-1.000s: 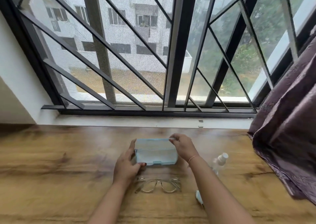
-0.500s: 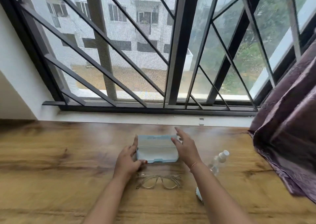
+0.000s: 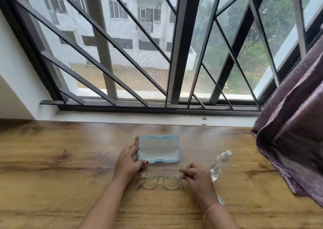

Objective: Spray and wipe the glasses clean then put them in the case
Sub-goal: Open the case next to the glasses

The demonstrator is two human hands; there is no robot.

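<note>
The left hand (image 3: 128, 160) grips the open case (image 3: 159, 152), lying crosswise, lid toward the window (image 3: 176, 53). The right hand (image 3: 197, 178) pinches the glasses (image 3: 160, 182), also crosswise, at their right end.

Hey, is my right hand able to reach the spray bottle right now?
Probably yes. The bottle lies just right of the right hand, with nothing between them. Its fingers sit by the glasses, perhaps touching them.

Pale blue case (image 3: 160, 154), purple curtain (image 3: 293, 137)
</note>
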